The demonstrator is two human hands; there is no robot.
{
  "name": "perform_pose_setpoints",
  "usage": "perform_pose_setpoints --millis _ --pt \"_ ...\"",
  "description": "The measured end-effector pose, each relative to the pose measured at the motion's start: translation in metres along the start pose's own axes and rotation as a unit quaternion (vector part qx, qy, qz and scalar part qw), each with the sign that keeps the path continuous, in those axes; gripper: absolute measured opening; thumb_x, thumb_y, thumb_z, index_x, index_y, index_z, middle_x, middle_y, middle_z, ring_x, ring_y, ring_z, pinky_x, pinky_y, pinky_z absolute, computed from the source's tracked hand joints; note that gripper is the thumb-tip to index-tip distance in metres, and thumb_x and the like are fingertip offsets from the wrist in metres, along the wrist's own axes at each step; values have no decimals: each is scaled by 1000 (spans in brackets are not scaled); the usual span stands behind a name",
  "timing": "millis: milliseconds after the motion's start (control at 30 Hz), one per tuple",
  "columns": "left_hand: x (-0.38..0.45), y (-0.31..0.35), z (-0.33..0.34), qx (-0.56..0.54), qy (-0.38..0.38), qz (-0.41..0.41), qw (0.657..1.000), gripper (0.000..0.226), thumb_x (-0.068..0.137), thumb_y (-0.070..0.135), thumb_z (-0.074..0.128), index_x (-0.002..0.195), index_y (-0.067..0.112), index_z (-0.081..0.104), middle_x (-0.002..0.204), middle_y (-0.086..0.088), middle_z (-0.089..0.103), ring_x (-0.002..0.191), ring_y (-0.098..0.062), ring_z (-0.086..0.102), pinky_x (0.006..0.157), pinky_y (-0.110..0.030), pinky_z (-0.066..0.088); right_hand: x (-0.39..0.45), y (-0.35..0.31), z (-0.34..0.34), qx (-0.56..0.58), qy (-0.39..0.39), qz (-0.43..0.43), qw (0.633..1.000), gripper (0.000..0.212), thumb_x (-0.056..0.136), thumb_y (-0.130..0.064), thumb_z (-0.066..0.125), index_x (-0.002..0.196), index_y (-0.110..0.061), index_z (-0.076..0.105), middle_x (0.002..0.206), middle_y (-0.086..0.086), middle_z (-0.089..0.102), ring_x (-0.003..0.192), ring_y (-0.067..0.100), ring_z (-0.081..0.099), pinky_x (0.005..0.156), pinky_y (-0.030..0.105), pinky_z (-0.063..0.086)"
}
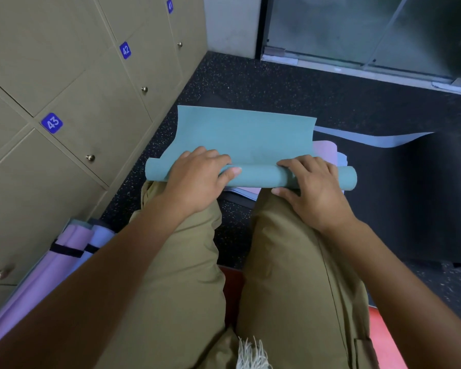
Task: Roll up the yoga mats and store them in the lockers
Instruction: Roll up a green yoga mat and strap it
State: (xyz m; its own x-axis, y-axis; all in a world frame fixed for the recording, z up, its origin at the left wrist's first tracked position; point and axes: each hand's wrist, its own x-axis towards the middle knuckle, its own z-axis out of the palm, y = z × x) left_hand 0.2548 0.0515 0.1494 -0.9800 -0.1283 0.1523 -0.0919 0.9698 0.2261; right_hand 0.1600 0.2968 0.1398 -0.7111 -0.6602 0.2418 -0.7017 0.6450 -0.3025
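Teal mat [245, 137] beside lockers [72, 83], half-rolled

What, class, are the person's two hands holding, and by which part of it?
Both the left hand and the right hand grip the teal yoga mat by its rolled near end, fingers curled over the roll, one hand towards each end.

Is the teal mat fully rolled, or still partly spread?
Partly rolled. The teal mat has a roll at its near end under the left hand and right hand; the rest lies flat beyond.
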Motion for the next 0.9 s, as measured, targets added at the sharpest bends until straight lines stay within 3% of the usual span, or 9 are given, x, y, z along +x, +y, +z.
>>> perform_pose_setpoints --millis 67,200,367,567,767,900 --pt "4 0 6 46 34 9 998 60 103 55 21 96 19 68 91 0 61 89 -27 54 77 -42 42 2 3 5 10 5 0 1000 48 93 -47 68 132 -20 61 118 4 59 112 29 52 104 37 27" --pt "11 -4 10 115 79 42 989 56 105 49 26 80 14 62 75 -5 57 74 -31 54 63 -40 40 12 9 6 8 -38 0 999 55 94 -60 48 133 -24 60 112 1 59 106 26 52 100 36 27" --pt "24 -12 6 145 29 86 985 72 92 75 26 93 12 61 81 -6 59 72 -33 60 58 -37 37 29 18 2 -38 -72 -8 997 64 95 -71 27 120 -21 58 103 1 65 98 26 58 90 40 38" --pt "37 -10 -6 233 -33 107 966 84 76 92 31 110 17 48 95 -3 63 84 -31 65 63 -37 30 43 18 9 -104 -25 6 994 64 100 -68 16 81 -17 50 74 4 59 73 30 56 64 40 37" --pt "52 -21 -30 243 -17 149 958 86 74 95 29 105 18 50 90 -5 67 76 -33 65 61 -39 35 54 13 -2 -124 39 -16 991 74 100 -69 9 76 -16 55 72 4 61 73 26 56 61 40 45" --pt "51 -17 -59 233 -17 141 962 76 78 93 35 101 21 43 90 -3 68 78 -31 66 60 -38 37 62 9 -21 -144 104 -59 982 77 102 -70 10 73 -15 56 68 3 60 68 25 56 54 34 32"
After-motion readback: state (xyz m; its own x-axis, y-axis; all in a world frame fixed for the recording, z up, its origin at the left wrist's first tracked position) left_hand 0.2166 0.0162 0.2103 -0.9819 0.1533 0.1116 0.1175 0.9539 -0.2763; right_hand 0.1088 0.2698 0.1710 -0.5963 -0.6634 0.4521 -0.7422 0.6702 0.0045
